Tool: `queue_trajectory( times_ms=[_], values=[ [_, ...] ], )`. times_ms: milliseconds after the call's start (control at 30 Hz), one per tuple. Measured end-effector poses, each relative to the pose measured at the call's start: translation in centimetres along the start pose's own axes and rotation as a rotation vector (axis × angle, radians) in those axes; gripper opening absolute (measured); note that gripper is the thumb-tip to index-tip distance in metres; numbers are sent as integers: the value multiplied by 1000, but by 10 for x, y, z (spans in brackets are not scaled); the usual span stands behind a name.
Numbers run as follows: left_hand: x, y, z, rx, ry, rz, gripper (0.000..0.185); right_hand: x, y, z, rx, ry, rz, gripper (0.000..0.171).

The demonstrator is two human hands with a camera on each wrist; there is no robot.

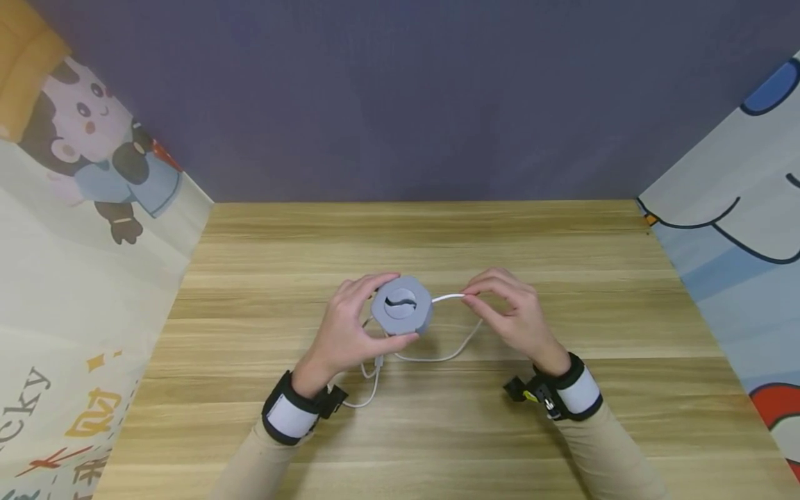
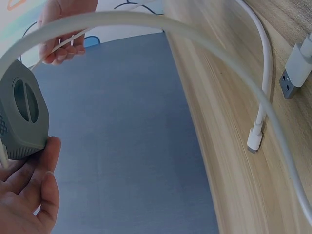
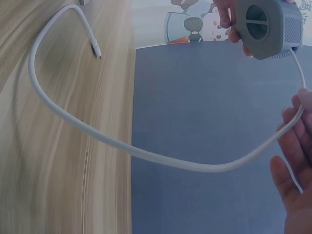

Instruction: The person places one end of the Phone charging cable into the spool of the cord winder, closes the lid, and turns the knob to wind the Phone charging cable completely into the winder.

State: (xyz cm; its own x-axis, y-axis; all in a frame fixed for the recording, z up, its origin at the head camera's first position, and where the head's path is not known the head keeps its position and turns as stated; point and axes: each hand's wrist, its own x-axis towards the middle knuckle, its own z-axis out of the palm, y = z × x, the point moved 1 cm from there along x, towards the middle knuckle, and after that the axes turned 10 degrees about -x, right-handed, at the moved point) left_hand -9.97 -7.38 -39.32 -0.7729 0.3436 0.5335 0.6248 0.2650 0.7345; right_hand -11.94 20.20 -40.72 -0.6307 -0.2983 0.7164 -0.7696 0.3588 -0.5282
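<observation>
Fingers and thumb of your left hand [image 1: 346,333] curl round the grey cable winder [image 1: 401,305], a rounded puck with a wavy slot in its top face. You hold it just above the wooden table [image 1: 437,236], near the middle of the board, thumb on the near edge and fingertips over the far edge. In the left wrist view the winder [image 2: 22,114] sits at 9 o'clock with your thumb [image 2: 46,161] pressed against its ribbed side.

Your right hand [image 1: 512,312] lies at 3 o'clock from the winder, close to it but not touching. Its thumb and forefinger pinch the white cable [image 1: 446,297] where it leaves the winder's right side; the other fingers are loosely bent. The right wrist view shows the cable [image 3: 146,153] running from the winder [image 3: 270,27] at 1 o'clock down to your fingers [image 3: 292,146] at 3 o'clock.

From the pinch the cable droops in a slack loop toward 6 o'clock, lies on the table between your wrists and passes under your left hand. Two plug ends rest on the wood there: a USB plug [image 2: 295,68] and a smaller plug [image 2: 254,139], near each other, seen at 3 o'clock in the left wrist view.

Cartoon-printed panels [image 1: 81,208] stand at 9 and 3 o'clock of the table, a plain dark wall [image 1: 400,97] at 12.
</observation>
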Motion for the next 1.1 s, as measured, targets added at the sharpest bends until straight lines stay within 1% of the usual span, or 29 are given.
queue_trajectory(
  times_ms=[100, 267, 667, 767, 833, 1033, 1100],
  values=[
    [0, 1, 0, 2, -1, 1, 84, 0, 0, -2, 1, 14, -8, 8],
    [-1, 2, -1, 6, 4, 5, 82, -1, 2, -3, 3, 30, -10, 24],
    [-3, -1, -2, 17, 18, 13, 82, -5, 7, -8, -17, 52, 3, 34],
    [-3, -2, -2, 19, 19, 14, 83, -6, 8, -9, -21, 49, 7, 32],
    [-3, -2, -2, 19, 20, 18, 82, -7, 9, -10, -28, 51, 14, 28],
    [-5, -3, -5, 12, 28, 11, 83, -10, 11, -16, -56, 59, 59, 5],
    [-5, -3, -6, 10, 30, 2, 82, -11, 12, -18, -64, 51, 71, 9]
  ],
)
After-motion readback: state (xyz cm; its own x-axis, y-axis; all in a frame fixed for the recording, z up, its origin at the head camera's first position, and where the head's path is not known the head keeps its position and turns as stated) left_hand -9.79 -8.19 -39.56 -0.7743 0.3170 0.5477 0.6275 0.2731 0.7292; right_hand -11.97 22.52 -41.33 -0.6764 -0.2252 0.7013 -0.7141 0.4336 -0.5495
